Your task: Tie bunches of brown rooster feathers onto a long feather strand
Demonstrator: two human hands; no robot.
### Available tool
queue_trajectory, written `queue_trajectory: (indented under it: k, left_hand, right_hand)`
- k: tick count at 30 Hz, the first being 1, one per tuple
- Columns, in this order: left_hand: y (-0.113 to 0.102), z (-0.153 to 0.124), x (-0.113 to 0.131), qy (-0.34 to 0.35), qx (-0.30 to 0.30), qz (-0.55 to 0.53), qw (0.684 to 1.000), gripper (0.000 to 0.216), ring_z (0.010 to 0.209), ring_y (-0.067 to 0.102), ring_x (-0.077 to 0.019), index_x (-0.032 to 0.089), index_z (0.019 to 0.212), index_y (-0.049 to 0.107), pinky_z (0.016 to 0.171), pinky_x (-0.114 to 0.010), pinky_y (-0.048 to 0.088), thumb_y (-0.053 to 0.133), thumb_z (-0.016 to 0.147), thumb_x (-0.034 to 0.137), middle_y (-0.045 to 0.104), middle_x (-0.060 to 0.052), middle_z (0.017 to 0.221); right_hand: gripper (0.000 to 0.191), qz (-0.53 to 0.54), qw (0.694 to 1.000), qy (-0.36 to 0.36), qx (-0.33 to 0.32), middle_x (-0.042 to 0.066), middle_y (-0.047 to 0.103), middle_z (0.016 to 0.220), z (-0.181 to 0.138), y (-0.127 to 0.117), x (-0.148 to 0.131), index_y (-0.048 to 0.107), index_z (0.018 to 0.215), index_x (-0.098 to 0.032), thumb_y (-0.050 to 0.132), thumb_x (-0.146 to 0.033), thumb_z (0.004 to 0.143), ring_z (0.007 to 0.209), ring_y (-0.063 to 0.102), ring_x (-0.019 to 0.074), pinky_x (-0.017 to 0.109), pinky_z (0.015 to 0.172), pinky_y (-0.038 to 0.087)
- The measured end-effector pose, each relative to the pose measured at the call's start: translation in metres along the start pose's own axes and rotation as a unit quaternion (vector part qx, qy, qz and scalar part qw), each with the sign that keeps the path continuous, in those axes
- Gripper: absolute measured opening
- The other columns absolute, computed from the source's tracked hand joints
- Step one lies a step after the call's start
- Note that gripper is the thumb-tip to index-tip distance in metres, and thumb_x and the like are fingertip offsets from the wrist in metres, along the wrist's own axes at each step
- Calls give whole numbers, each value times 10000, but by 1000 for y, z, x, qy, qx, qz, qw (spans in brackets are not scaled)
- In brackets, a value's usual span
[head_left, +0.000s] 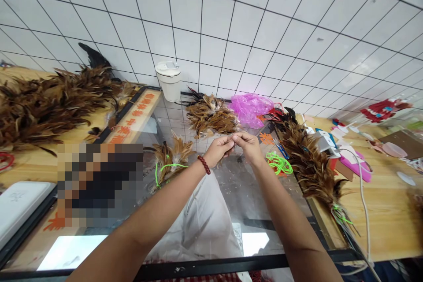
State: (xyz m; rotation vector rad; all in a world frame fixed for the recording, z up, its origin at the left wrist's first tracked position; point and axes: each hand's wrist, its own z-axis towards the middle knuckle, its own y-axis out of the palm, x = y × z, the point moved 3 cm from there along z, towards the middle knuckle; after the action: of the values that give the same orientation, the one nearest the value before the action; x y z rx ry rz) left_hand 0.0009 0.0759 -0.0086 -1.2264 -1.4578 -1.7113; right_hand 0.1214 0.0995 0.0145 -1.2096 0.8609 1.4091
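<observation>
My left hand (220, 149), with a dark red bead bracelet (204, 165) on its wrist, meets my right hand (248, 144) over the glass tabletop (244, 198). Fingers of both are pinched together, thumbs nearly touching. Whatever lies between the fingertips is too small or hidden to make out. Just beyond the hands sits a pile of brown feathers (211, 114). Left of my left hand lies a smaller feather bunch (173, 154) with a bright green cord (158, 172) across it.
A pink plastic bag (251, 108) and a white lidded container (169, 80) stand near the tiled wall. Green cord (279, 164) lies coiled at right beside blue pens (280, 149). Long brown feather strips (42, 105) cover the left side; another strip (304, 158) runs along the right edge.
</observation>
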Motion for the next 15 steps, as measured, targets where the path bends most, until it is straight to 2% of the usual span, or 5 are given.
queue_trajectory:
  k: [2,4,8,11,15]
  left_hand:
    - [-1,0,0,-9,-11,-39,999,462,542,509,-91,124,839,582,513,-220,365,717,667,531,571,-2,634]
    - [-2,1,-1,-13,-18,-54,998,470,549,503,-92,133,873,578,533,-225,376,700,689,548,541,16,618]
    - [-6,4,-2,29,-15,27,999,417,498,384,-66,132,790,596,505,-215,294,716,686,517,438,59,533]
    - [-7,5,-1,62,-6,71,996,430,522,382,-71,122,680,597,518,-225,285,696,691,540,459,40,533]
    - [-8,4,-1,36,12,10,999,438,512,374,-54,120,669,579,496,-218,276,720,666,535,484,32,589]
  right_hand:
    - [295,-7,1000,-6,4,6,600,623,0,0,-2,710,660,-203,689,-489,731,587,528,136,292,609,442]
    - [284,-20,999,-23,15,11,613,633,1,0,-3,705,638,-210,699,-482,719,634,552,149,301,656,453]
    - [275,-29,999,-16,39,11,616,651,1,2,1,707,632,-209,712,-477,695,650,534,144,294,664,440]
    - [269,32,999,36,24,-7,565,606,0,3,3,726,697,-202,717,-471,689,565,460,112,269,581,391]
    - [335,126,990,67,10,-30,523,624,1,-4,-5,743,897,-211,730,-464,677,529,373,79,249,538,322]
